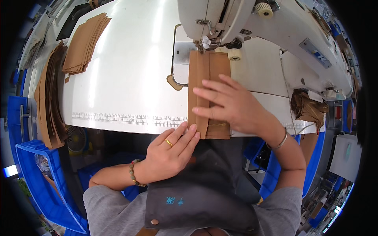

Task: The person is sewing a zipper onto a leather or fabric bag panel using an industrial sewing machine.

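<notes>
A long brown panel (202, 90), leather-like, with a folded strip along its left side, lies on the white sewing table (130, 78). Its far end sits at the needle and presser foot of a sewing machine (212, 23); the near end reaches the table's front edge. My left hand (169, 151), wearing a ring, grips the panel's near left corner with its fingers close together. Its thumb cannot be made out clearly. Across the panel's middle my right hand (228, 104) rests with fingers spread, their tips on the folded strip.
Flat brown pieces (86, 43) are stacked at the far left, beside another brown stack (51, 96) hanging over the table's edge. Crumpled brown material (309, 106) lies on the right. A blue crate (51, 185) stands low at the left. A ruler strip (130, 118) runs along the front.
</notes>
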`<act>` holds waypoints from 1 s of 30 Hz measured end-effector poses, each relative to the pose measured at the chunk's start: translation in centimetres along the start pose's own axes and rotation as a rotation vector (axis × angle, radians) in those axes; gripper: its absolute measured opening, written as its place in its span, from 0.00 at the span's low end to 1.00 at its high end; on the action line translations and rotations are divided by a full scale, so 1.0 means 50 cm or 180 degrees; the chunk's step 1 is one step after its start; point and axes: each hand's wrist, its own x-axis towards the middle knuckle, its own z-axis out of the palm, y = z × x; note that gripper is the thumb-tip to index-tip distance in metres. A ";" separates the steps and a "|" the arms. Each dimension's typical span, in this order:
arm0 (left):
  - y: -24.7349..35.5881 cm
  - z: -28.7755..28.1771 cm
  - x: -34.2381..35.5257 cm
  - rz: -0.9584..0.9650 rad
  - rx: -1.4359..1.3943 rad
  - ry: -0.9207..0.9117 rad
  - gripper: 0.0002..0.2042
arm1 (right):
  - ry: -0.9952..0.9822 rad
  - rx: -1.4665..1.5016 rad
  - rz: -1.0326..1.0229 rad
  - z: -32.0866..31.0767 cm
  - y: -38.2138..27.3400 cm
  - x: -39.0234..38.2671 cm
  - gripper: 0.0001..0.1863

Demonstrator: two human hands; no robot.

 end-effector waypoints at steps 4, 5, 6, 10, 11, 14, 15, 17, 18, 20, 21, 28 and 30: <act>0.010 0.014 -0.021 -0.0015 0.0255 0.0169 0.17 | -0.0238 0.0414 -0.0025 -0.001 -0.080 -0.035 0.26; 0.008 0.015 -0.023 0.0070 0.0365 0.0124 0.19 | -0.0331 0.0406 0.0070 -0.003 -0.094 -0.043 0.27; 0.007 0.015 -0.023 0.0152 0.0468 0.0053 0.21 | -0.0443 0.0405 0.0196 -0.004 -0.106 -0.050 0.28; 0.001 0.003 -0.011 0.0223 0.0437 0.0099 0.20 | -0.0426 0.0335 0.0346 -0.004 -0.133 -0.063 0.35; -0.004 -0.004 -0.003 0.0101 0.0073 0.0143 0.18 | -0.0423 0.0335 0.0352 -0.003 -0.135 -0.064 0.35; -0.042 -0.034 0.031 -0.0183 -0.0654 -0.0061 0.17 | -0.0431 0.0184 0.0278 0.000 -0.144 -0.064 0.27; -0.061 -0.043 0.046 -0.0356 -0.1002 -0.0339 0.17 | -0.0445 0.0238 0.0247 0.001 -0.150 -0.063 0.19; -0.101 -0.042 0.091 -0.0355 -0.0715 -0.0104 0.15 | -0.0392 0.0098 0.0127 0.001 -0.157 -0.060 0.07; -0.118 -0.033 0.116 -0.0406 -0.0539 0.0001 0.14 | -0.0341 0.0051 0.0138 0.000 -0.159 -0.059 0.07; -0.149 -0.017 0.162 -0.0238 -0.0278 0.0144 0.16 | -0.0426 -0.0009 0.0092 -0.005 -0.157 -0.058 0.08; -0.161 -0.012 0.178 -0.0092 -0.0002 0.0215 0.20 | -0.0429 -0.0021 0.0089 -0.009 -0.157 -0.057 0.08; -0.182 -0.001 0.199 0.0031 0.0417 -0.0610 0.35 | -0.0250 0.0237 0.0027 -0.061 -0.131 -0.043 0.14; -0.182 0.002 0.194 0.0141 0.0490 -0.0555 0.34 | -0.0016 0.0375 0.0050 -0.077 -0.110 -0.032 0.16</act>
